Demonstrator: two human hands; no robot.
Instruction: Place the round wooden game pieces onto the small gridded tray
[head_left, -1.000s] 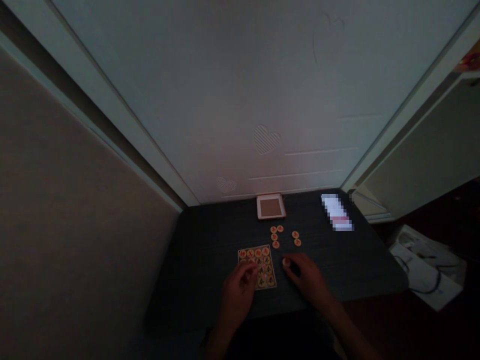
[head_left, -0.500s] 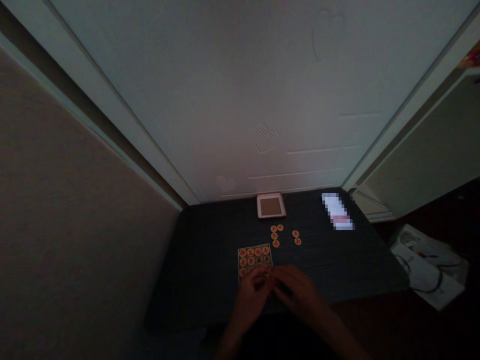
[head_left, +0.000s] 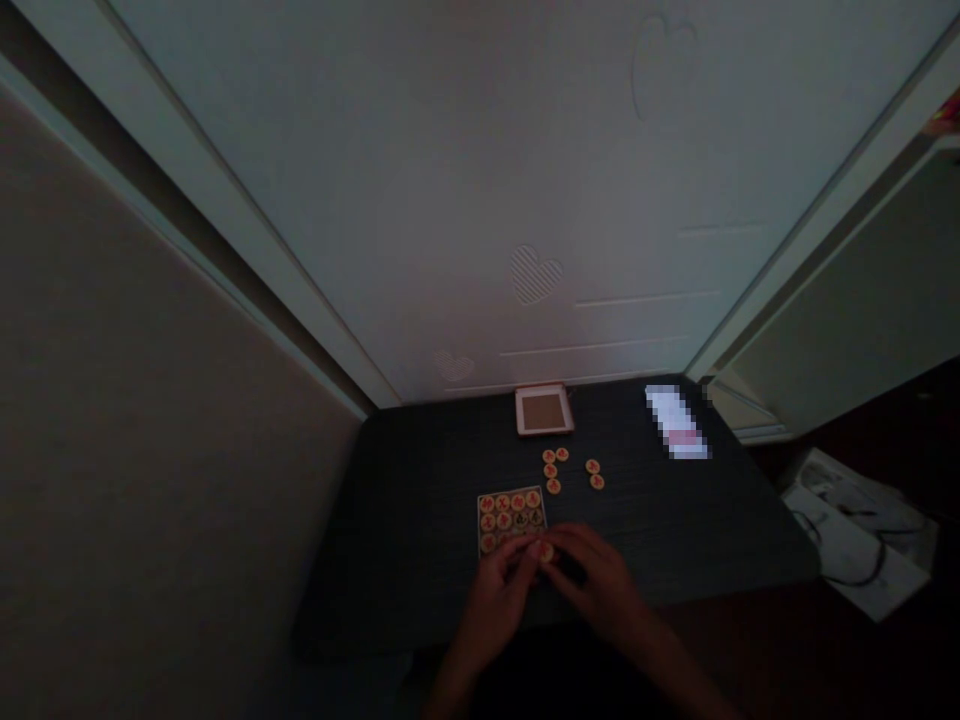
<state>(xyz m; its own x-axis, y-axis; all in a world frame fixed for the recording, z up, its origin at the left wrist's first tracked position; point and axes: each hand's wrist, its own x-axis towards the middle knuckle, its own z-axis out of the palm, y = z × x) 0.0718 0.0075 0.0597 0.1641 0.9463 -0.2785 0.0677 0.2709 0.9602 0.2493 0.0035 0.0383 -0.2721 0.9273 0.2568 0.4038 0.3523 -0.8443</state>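
A round Chinese chess piece (head_left: 547,552) with a red character shows between my two hands, over the near right corner of a shallow square tray (head_left: 479,525). My left hand (head_left: 499,592) is closed, its thumb and fingertips at the piece's left side. From the right, my right hand (head_left: 598,580) pinches the same piece between thumb and fingers. Several pieces lie in rows in the tray, most with red characters, two with dark ones; my hands hide its near part. Beyond my right hand, several loose pieces (head_left: 550,471) and a separate pair (head_left: 596,482) lie on the table.
The dark table (head_left: 405,560) meets a pale panel (head_left: 420,250) with heart patterns at the back. A small open box lid (head_left: 544,410) lies near that panel. A bright, pixelated object (head_left: 676,425) is at the back right. A white box (head_left: 862,540) stands beyond the table's right edge.
The piece between my fingers has come into view, with its red face turned up. My fingers have shifted slightly around it. The tray and loose pieces stay in place; the view moved slightly.
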